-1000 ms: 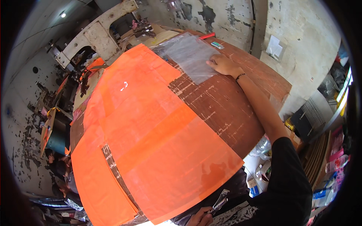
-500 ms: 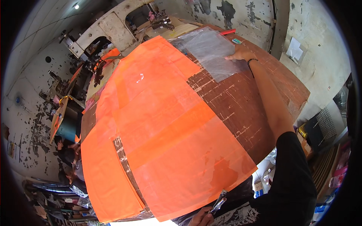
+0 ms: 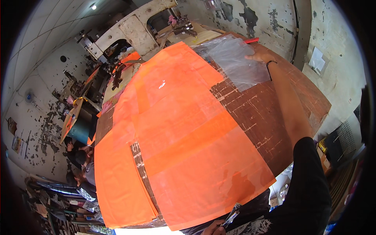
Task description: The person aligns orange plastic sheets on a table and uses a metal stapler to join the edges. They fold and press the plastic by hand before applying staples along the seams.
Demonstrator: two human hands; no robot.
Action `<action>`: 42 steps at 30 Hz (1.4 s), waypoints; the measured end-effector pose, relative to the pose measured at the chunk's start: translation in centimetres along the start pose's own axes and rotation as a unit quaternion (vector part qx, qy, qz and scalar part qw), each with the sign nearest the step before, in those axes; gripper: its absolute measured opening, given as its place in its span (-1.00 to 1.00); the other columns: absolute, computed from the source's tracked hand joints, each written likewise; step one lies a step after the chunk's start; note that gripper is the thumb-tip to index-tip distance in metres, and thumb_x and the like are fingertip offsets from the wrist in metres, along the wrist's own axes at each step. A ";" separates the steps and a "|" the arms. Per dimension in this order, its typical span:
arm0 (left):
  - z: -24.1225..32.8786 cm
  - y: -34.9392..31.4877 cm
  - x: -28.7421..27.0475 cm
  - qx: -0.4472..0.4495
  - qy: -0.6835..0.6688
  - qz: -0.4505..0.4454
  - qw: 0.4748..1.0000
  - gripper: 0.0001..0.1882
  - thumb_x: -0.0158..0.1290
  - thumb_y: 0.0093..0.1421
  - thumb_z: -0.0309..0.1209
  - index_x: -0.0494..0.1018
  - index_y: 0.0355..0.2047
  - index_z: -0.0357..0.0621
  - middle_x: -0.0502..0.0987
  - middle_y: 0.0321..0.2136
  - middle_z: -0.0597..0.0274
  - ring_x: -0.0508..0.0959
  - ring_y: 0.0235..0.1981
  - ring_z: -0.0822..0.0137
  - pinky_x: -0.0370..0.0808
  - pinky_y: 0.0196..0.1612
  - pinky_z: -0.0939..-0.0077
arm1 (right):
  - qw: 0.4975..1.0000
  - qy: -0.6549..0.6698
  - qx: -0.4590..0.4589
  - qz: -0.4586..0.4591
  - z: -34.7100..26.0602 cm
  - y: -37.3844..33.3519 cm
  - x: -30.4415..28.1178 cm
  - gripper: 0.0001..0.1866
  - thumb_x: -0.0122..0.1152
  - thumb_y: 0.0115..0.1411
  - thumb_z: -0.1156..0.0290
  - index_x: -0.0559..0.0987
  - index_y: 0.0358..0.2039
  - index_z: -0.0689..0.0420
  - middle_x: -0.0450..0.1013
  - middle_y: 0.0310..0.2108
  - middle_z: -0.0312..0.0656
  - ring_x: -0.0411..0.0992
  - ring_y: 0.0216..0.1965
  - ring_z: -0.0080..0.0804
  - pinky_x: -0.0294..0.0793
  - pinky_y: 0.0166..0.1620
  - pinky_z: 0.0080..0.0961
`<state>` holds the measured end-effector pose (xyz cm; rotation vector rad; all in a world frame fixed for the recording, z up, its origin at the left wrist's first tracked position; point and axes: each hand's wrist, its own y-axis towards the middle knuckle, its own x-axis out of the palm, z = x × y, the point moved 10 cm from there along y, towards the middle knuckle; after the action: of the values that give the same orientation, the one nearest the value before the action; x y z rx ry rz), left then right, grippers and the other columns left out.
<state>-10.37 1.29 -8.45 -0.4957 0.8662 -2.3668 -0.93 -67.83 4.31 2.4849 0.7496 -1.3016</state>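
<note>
One R hand [image 3: 261, 57] w/ plastic [image 3: 231, 58] — wall-poster [image 3: 17, 145] illegible

The bare right hand [image 3: 261, 56] has been shifted toward 12 o'clock, the clear, thin plastic sheet [image 3: 235, 58] rumpled, and a small green-and-white rectangular packet hidden.

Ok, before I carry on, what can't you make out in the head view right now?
Left hand: head view, cut off by the lower edge, so its full grip on the metal tool doesn't show.
Right hand: head view, some fingers are hidden by the hand itself; whether it pinches or just rests on the clear plastic is unclear.
Orange sheets: head view, overlaps hide the layer count.
Red object: head view, too small to identify.
</note>
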 end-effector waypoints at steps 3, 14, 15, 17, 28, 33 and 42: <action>-0.2 0.2 -0.3 0.016 -0.050 -0.010 0.999 -0.72 -0.05 0.32 -0.22 0.38 -0.05 -0.07 0.27 -0.60 0.45 0.23 -0.57 0.57 0.12 -0.50 0.67 | 0.925 -0.255 -0.054 0.278 -2.9 -1.2 -3.6 -0.24 0.37 -0.05 0.02 0.36 0.09 0.17 0.43 -0.04 0.01 0.43 -0.04 -0.08 0.43 -0.02 -0.15; -2.3 0.3 -2.4 0.001 0.061 0.049 0.997 -0.67 -0.07 0.31 -0.19 0.36 -0.04 -0.10 0.30 -0.57 0.41 0.27 -0.55 0.51 0.20 -0.48 0.60 | 0.973 -0.207 -0.102 -0.031 -6.8 -5.0 6.7 -0.21 0.15 0.02 -0.26 0.24 0.24 -0.28 -0.03 0.32 0.07 -0.15 0.34 0.16 -0.11 0.18 0.43; -2.2 0.6 -2.3 0.028 0.040 0.030 0.998 -0.67 -0.06 0.31 -0.19 0.36 -0.03 -0.10 0.31 -0.56 0.39 0.30 -0.53 0.49 0.22 -0.45 0.60 | 0.968 -0.223 -0.104 -0.042 -6.1 -4.9 5.9 -0.23 0.15 0.04 -0.21 0.25 0.23 -0.21 0.00 0.31 0.07 -0.08 0.33 0.10 -0.03 0.19 0.33; -2.7 0.5 -2.4 0.024 0.016 0.003 1.000 -0.68 -0.05 0.30 -0.21 0.36 -0.03 -0.09 0.34 -0.53 0.36 0.33 -0.48 0.47 0.25 -0.39 0.60 | 0.963 -0.240 -0.108 -0.054 -4.5 -3.7 5.2 -0.25 0.14 0.07 -0.16 0.26 0.23 -0.15 0.03 0.30 0.08 0.00 0.31 0.03 0.04 0.20 0.23; -0.7 0.9 -1.0 -0.011 0.100 -0.052 0.994 -0.70 -0.03 0.30 -0.21 0.35 -0.04 -0.08 0.35 -0.55 0.39 0.37 -0.46 0.48 0.27 -0.39 0.57 | 0.984 -0.068 -0.044 0.157 7.6 4.1 -1.4 -0.57 -0.02 0.14 0.32 0.44 -0.01 0.30 0.41 -0.06 0.22 0.40 -0.01 0.06 0.36 0.06 -0.21; -0.9 2.0 -0.9 0.019 0.176 -0.074 0.981 -0.69 -0.06 0.32 -0.25 0.34 -0.01 -0.11 0.37 -0.53 0.36 0.38 -0.45 0.47 0.29 -0.37 0.55 | 0.974 -0.049 -0.080 0.206 5.9 3.0 -2.3 -0.55 0.00 0.13 0.31 0.43 0.03 0.19 0.41 -0.04 0.18 0.39 0.00 0.07 0.37 0.05 -0.19; -0.9 2.2 -1.2 -0.102 0.211 -0.070 0.970 -0.61 -0.02 0.30 -0.20 0.35 0.07 -0.05 0.43 -0.32 0.26 0.42 -0.32 0.42 0.38 -0.26 0.49 | 0.981 -0.135 -0.036 0.137 8.6 3.2 -2.5 -0.74 0.02 0.07 0.33 0.60 -0.30 0.14 0.52 -0.24 0.01 0.47 -0.14 -0.01 0.45 -0.10 -0.25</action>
<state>-9.04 1.07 -10.80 -0.1299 1.3130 -2.5727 -6.37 -75.06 1.33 2.1979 0.3689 -1.4350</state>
